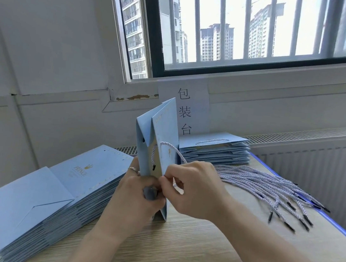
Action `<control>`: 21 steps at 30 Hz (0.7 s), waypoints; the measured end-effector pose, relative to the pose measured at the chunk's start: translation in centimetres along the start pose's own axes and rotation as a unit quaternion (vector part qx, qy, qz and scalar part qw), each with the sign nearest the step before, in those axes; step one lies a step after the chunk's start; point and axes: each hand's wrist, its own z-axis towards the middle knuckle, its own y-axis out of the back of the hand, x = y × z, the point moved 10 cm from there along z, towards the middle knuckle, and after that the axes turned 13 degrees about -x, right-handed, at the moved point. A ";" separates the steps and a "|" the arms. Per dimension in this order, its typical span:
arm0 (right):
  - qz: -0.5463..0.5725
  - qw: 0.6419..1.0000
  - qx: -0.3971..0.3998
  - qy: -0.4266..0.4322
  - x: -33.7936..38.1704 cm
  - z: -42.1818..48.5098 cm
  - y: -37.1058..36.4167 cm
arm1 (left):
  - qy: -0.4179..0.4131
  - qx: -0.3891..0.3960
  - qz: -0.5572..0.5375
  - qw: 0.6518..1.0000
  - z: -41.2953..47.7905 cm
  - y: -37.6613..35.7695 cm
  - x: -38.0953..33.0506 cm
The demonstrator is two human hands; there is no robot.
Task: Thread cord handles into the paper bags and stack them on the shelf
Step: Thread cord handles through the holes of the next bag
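Early going I'd say: left hand (137, 191) grips the bag (163, 127) upright, right hand (195, 189) pinches its cord (172, 150); small finished stack (215, 148) behind, big pile (58, 199) and loose cords (269, 187) left

The left hand (137, 193) blurs at the thumb as it grips the upright bag (158, 133), covering its lower left side. The cord (173, 149) drops into the right hand (193, 189), its end lost inside the pinch. The gold print on the bag is too small to read. The flat bag stack (52, 199) runs off the bottom left edge. The sign (190, 102) loses its lower left corner behind the bag.
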 end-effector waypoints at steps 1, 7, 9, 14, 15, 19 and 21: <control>-0.001 1.000 0.002 0.005 0.0 0.0 0.0 | -0.004 -0.002 -0.001 1.000 0.0 0.0 -0.2; -0.012 1.000 -0.002 0.021 0.7 0.3 0.2 | -0.022 0.016 0.028 0.999 -0.4 -0.3 -0.8; -0.015 1.000 0.000 0.021 0.6 0.3 0.1 | -0.029 0.004 0.037 0.999 -0.4 0.0 -0.9; -0.013 1.000 0.008 0.019 0.6 0.3 0.0 | -0.035 -0.026 0.000 0.999 -0.2 0.4 -1.3; -0.013 1.000 0.008 0.020 0.5 0.3 0.0 | -0.040 -0.030 -0.004 0.999 -0.1 0.5 -1.4; -0.024 0.999 0.006 0.021 0.4 0.3 0.0 | -0.042 -0.034 0.008 0.999 -0.1 0.2 -0.9; -0.030 0.999 0.010 0.024 0.4 0.3 -0.1 | -0.033 -0.022 0.025 0.999 -0.3 -0.1 -0.5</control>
